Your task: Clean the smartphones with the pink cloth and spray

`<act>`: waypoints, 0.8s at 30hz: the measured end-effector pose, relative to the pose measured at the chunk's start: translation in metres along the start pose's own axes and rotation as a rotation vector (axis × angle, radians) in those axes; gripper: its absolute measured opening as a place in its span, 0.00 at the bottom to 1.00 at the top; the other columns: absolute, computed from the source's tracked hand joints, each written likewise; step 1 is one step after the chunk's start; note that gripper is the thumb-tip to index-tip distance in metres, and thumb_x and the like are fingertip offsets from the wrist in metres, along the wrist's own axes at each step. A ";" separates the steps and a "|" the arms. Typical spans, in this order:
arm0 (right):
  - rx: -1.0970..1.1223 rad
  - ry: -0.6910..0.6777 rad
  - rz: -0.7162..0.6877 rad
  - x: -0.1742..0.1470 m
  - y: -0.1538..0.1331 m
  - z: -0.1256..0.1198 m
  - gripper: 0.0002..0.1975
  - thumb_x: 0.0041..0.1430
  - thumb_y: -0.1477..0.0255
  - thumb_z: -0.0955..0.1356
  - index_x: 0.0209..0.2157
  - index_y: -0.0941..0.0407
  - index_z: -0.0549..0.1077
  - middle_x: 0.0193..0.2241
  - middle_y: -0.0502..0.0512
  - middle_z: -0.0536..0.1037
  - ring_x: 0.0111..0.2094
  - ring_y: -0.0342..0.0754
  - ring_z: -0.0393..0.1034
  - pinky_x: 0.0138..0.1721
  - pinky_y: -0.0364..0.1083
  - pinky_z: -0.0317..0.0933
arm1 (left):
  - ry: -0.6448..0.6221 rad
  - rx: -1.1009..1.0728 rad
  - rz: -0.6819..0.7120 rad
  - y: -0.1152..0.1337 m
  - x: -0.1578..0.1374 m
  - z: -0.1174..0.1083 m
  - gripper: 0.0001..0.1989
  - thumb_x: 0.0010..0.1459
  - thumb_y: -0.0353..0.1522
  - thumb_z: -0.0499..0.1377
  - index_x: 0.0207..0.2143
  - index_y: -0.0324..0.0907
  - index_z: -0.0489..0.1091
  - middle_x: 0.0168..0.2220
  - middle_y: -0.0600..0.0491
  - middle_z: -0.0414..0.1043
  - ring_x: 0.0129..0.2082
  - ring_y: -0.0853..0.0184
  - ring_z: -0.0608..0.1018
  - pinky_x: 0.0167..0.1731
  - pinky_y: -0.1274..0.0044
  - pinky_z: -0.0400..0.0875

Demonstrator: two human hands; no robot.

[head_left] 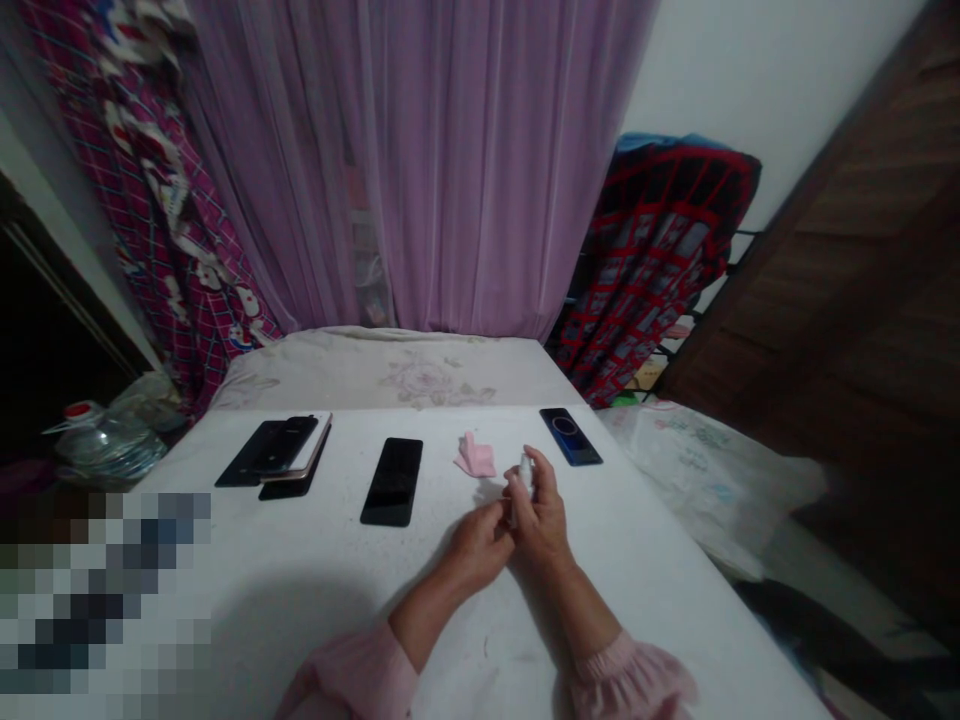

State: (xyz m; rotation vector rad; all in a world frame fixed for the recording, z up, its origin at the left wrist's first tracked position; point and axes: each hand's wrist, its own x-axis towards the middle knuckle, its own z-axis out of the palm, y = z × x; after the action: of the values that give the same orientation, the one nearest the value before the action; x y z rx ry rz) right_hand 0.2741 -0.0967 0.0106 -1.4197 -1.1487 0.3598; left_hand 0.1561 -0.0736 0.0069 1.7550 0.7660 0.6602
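A small whitish spray bottle (526, 472) stands upright in my right hand (544, 515), whose fingers are wrapped around it near the top. My left hand (480, 545) is closed against the bottle's lower end, its fingertips partly hidden where the two hands meet. Just beyond them lies a folded pink cloth (475, 457). To the left of the hands a black phone (393, 482) rests flat with its dark screen up. A dark blue phone (571, 437) lies at the far right, apart from the right hand.
Several phones (289, 450) lie stacked and overlapping at the left of the white-covered table (450, 640). Behind it hang purple curtains (480, 180). A large water bottle (105, 440) stands off the left edge. Plastic sheeting (697, 470) lies beyond the right edge.
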 end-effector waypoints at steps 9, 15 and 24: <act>0.044 0.008 0.009 -0.001 -0.002 0.011 0.31 0.57 0.64 0.66 0.60 0.55 0.55 0.37 0.54 0.78 0.36 0.49 0.74 0.42 0.49 0.67 | -0.068 -0.337 0.054 -0.007 0.005 -0.001 0.21 0.59 0.34 0.58 0.55 0.41 0.68 0.53 0.47 0.72 0.57 0.55 0.69 0.57 0.64 0.61; 0.036 -0.106 0.045 -0.003 -0.006 0.007 0.20 0.63 0.60 0.61 0.51 0.56 0.67 0.36 0.56 0.79 0.34 0.50 0.74 0.38 0.48 0.67 | -0.160 -0.471 0.017 -0.011 0.002 -0.005 0.25 0.59 0.30 0.57 0.60 0.41 0.63 0.56 0.47 0.69 0.60 0.57 0.66 0.60 0.63 0.58; 0.056 -0.039 -0.012 -0.006 -0.021 0.007 0.17 0.58 0.63 0.66 0.47 0.54 0.70 0.38 0.56 0.79 0.39 0.51 0.73 0.42 0.49 0.66 | -0.057 -0.432 0.024 -0.003 0.000 -0.002 0.24 0.56 0.28 0.60 0.56 0.41 0.64 0.51 0.48 0.72 0.54 0.59 0.72 0.54 0.68 0.66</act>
State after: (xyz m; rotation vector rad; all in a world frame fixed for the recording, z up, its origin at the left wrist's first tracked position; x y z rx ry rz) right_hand 0.2573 -0.1013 0.0249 -1.3621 -1.1696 0.4099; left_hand 0.1542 -0.0713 0.0051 1.3820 0.5162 0.7279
